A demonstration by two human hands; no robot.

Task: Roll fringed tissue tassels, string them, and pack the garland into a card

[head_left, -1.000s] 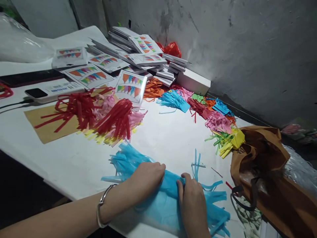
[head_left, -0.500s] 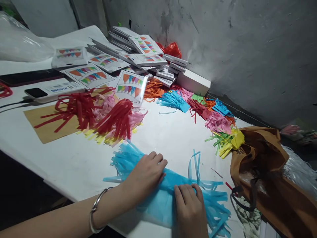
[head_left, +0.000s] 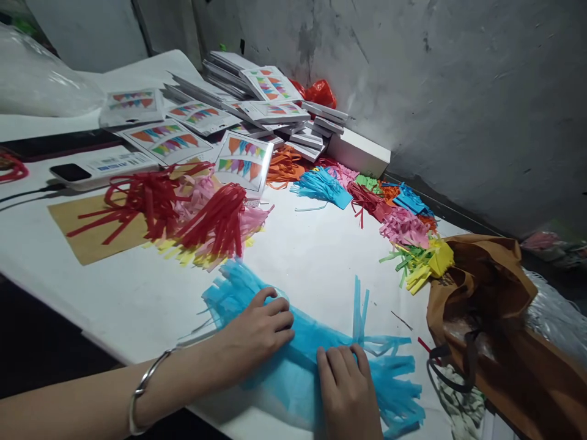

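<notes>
A sheet of blue tissue paper [head_left: 307, 342] with fringed ends lies on the white table [head_left: 302, 250] near its front edge. My left hand [head_left: 259, 333] presses on its left part, fingers curled over the paper. My right hand [head_left: 346, 391] rests on its right part, fingers laid flat and close together on the rolled middle. A few blue strips stick up just beyond my right hand. A metal bangle is on my left wrist.
Red, pink and yellow tassels [head_left: 197, 214] lie on a brown card. More coloured tassels [head_left: 403, 223] run along the wall. Printed packets [head_left: 243, 159], white boxes [head_left: 358, 153] and a phone [head_left: 101, 168] sit at the back. A brown bag [head_left: 495, 318] lies at the right.
Both hands have drawn back toward me over the blue paper, rolling it. My left hand's fingers have curled more. The loose blue strips now stand more upright.
</notes>
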